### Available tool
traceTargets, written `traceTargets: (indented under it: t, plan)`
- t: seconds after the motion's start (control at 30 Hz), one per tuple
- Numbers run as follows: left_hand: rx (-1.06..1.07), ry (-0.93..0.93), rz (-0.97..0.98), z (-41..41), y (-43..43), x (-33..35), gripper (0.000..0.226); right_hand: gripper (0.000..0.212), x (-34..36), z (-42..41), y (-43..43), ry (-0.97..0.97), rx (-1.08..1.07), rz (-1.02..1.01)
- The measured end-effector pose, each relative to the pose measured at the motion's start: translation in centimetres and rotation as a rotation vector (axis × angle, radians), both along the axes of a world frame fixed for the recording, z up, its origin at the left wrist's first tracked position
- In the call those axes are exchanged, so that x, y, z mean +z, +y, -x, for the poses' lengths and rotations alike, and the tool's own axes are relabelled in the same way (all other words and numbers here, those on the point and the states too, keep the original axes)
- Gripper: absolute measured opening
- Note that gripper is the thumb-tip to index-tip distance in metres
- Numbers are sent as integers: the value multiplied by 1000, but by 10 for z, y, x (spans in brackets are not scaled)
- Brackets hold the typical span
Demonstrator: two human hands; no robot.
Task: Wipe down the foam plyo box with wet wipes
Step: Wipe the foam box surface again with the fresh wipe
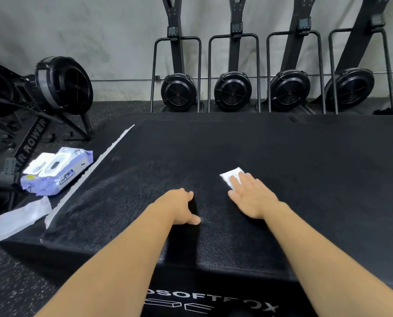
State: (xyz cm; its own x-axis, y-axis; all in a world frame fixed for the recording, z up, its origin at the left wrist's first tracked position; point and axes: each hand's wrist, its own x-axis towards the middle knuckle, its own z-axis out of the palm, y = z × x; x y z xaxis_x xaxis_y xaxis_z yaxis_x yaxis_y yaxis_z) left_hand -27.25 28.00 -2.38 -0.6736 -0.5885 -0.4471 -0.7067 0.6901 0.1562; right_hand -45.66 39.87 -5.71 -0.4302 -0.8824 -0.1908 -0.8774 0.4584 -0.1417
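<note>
While the curled left hand (181, 207) is bracing on the black foam plyo box (305, 156), the flat right hand (252, 197) is pressing a white wet wipe (231, 178) mid-top, far and right areas seemingly awaiting wiping.

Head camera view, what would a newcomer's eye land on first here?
The right hand pressing a white wet wipe on the black plyo box, right of centre, left hand resting beside it. Then the purple wipes pack beside the box at left, and four fan machines lining the back wall.
</note>
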Motion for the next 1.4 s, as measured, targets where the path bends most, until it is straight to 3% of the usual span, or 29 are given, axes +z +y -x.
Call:
traceTargets:
  t: [0.27, 0.4, 0.6, 0.8, 0.93, 1.1, 1.27, 1.4]
  plan:
    - [-2, 3, 0, 0, 0, 0, 91, 46, 6, 58, 25, 5, -220, -17]
    - [-9, -4, 3, 1, 0, 0, 91, 58, 6, 32, 7, -28, -315, -14]
    - [17, -5, -9, 3, 0, 2, 92, 53, 2, -37, -36, 43, -126, 37]
    - [18, 34, 36, 1, 2, 3, 72, 55, 7, -69, -63, -201, 43, 22]
    - [-16, 5, 30, 2, -2, 0, 92, 53, 3, -40, -50, -106, 119, 11]
    - [16, -2, -18, 4, -4, 0, 94, 43, -4, 37, -20, 57, -22, 75]
    - [25, 5, -23, 7, -4, 1, 94, 48, -2, 96, 3, 54, -188, 10]
    - [22, -12, -19, 6, -3, 0, 94, 49, 1, 90, -6, 3, -288, 10]
